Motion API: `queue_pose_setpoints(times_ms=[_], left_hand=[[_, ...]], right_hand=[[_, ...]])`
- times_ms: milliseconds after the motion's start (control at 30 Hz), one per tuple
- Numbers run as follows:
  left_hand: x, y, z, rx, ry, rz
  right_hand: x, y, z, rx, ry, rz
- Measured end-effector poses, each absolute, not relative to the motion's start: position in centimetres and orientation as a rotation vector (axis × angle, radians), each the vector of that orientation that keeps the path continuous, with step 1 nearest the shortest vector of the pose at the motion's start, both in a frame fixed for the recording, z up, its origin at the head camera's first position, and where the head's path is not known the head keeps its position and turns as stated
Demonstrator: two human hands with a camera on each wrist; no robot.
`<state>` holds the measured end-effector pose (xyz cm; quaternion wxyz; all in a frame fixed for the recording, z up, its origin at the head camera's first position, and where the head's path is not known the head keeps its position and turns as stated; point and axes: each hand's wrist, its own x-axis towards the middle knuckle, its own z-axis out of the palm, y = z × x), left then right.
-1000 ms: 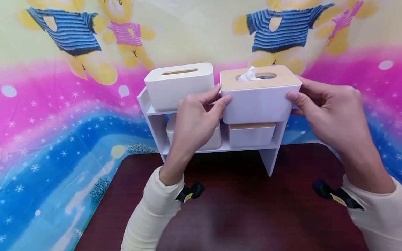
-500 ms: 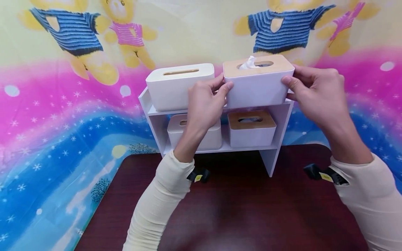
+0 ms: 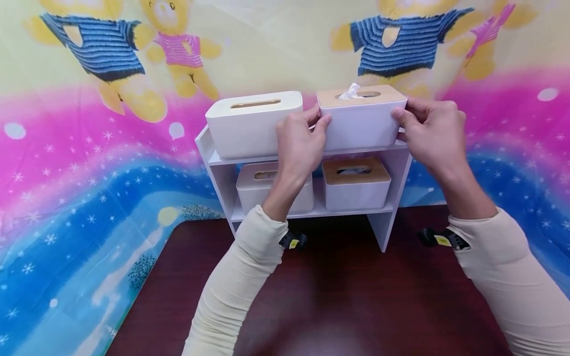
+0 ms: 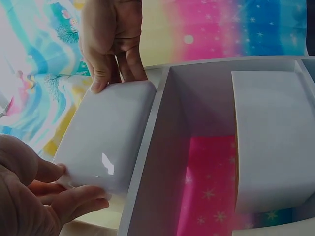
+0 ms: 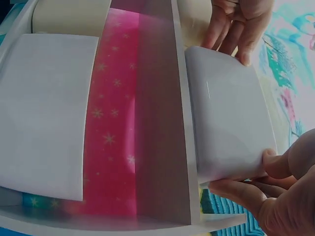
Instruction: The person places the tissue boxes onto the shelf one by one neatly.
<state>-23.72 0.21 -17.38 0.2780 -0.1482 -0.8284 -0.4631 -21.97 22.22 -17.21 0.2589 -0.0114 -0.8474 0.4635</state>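
Observation:
A white tissue box (image 3: 362, 126) with a wood-look lid and a tuft of tissue in its oval slot sits at the right end of the upper shelf. My left hand (image 3: 300, 143) grips its left end, thumb on the front face. At the opposite end my right hand (image 3: 434, 131) holds it the same way. Both wrist views show the box's base at the upper board, between the two hands. Close to the left hand, a cream tissue box (image 3: 249, 128) with a narrow slot stands on the same shelf; the hand covers part of its right side.
The white two-tier shelf (image 3: 376, 230) stands on a dark red-brown table (image 3: 338, 296). Its lower tier bears a cream tissue box (image 3: 254, 190), partly behind my left forearm, and a wood-lidded one (image 3: 356, 195). A patterned cloth backdrop (image 3: 89, 207) hangs close behind.
Both hands have carried the wood-lidded box up and back from in front of the shelf onto the upper tier. The lower wood-lidded box has come into full view.

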Motion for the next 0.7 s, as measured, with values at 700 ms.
queue_pose_setpoints(times_ms=[700], left_hand=[[-20.9, -0.4, -17.5, -0.49, -2.276, -1.327]], right_hand=[[-19.6, 23.2, -17.2, 0.055, -2.517, 1.127]])
